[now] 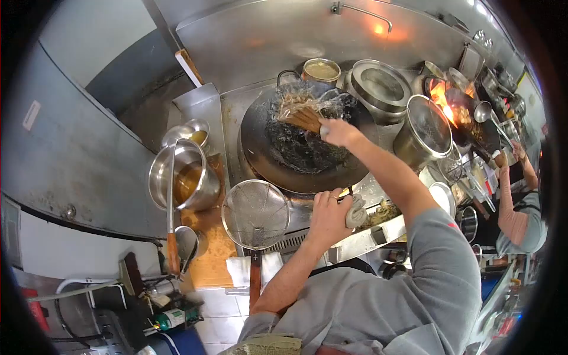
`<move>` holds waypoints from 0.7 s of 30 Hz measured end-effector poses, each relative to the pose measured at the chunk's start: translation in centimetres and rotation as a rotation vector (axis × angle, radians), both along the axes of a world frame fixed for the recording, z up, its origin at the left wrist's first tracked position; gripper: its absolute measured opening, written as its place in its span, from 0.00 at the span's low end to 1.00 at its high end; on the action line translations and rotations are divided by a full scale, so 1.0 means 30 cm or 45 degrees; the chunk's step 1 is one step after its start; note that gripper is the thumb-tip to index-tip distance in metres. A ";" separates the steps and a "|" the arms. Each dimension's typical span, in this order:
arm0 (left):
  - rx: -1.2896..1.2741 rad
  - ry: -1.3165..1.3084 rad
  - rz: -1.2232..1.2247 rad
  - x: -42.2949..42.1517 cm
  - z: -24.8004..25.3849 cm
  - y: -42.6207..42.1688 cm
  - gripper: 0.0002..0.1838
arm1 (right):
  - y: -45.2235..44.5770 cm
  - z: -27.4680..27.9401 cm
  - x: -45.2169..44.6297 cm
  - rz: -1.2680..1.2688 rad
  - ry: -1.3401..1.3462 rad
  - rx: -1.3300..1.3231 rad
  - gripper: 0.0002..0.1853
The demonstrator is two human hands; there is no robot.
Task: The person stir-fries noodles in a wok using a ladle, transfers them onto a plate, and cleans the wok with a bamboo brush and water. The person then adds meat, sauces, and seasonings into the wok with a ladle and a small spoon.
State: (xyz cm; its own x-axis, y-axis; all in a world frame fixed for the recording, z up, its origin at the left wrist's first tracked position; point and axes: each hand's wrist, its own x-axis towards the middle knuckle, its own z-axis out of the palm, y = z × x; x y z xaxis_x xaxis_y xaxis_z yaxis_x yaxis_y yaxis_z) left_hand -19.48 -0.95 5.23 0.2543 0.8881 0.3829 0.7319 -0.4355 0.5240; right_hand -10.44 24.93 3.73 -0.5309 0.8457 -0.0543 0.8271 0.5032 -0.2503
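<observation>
Wok rim | inside: right hand gripping brush | outside, seemingly: left hand gripping cloth

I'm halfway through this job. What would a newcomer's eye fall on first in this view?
Probably the big dark wok near the centre, where liquid splashes up around the brush in the right hand; the left hand grips a cloth at its near rim. Next, likely the orange flames at upper right, beside a second wok where another person works.
</observation>
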 end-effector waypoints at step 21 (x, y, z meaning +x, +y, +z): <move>0.005 -0.227 -0.032 -0.007 -0.027 0.001 0.19 | 0.043 0.131 -0.062 -0.088 -0.104 -0.278 0.33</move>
State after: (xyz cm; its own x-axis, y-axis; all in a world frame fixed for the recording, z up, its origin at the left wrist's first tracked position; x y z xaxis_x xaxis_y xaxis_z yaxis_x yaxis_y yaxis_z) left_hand -19.69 -0.92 4.41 0.2043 0.8806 0.4276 0.6162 -0.4551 0.6428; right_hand -12.31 26.22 7.67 -0.4586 0.8434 -0.2801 0.8797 0.3862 -0.2775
